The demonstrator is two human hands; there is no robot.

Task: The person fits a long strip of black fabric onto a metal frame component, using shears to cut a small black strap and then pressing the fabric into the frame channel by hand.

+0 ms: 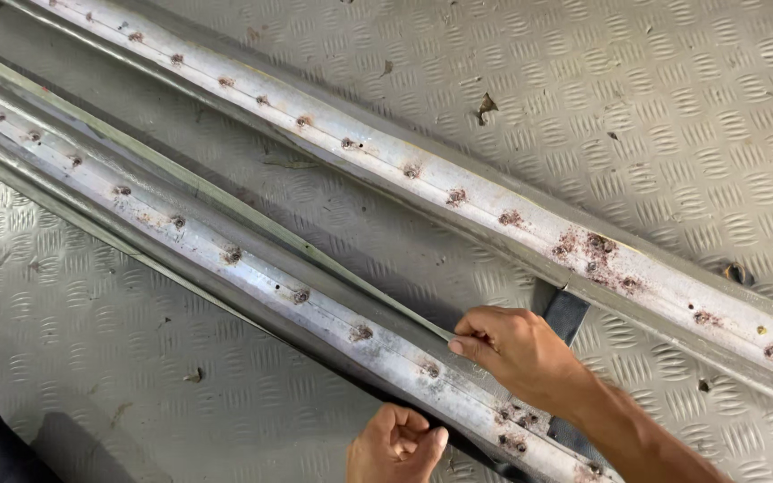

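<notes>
Right hand [516,349] pinches the thin strip [225,201] off the near rusted rail [225,255], left hand [397,444] loosely curled, grasping nothing; sharp edge risks cutting fingers.

Two long metal rails lie on the tread-plate floor [691,116], both running diagonally from the upper left down to the lower right, side by side with a strip of floor between them. The far rail [458,192] lies above and right; the near rail [225,255] lies below and left. A thin trim strip [225,201] runs along the near rail's upper edge. The right hand [516,349] rests on the lower end of that strip, between the rails. The left hand [395,444] sits at the bottom edge, just below the near rail. A flat dark strap [567,315] lies on the floor under the rails, beside the right hand.
</notes>
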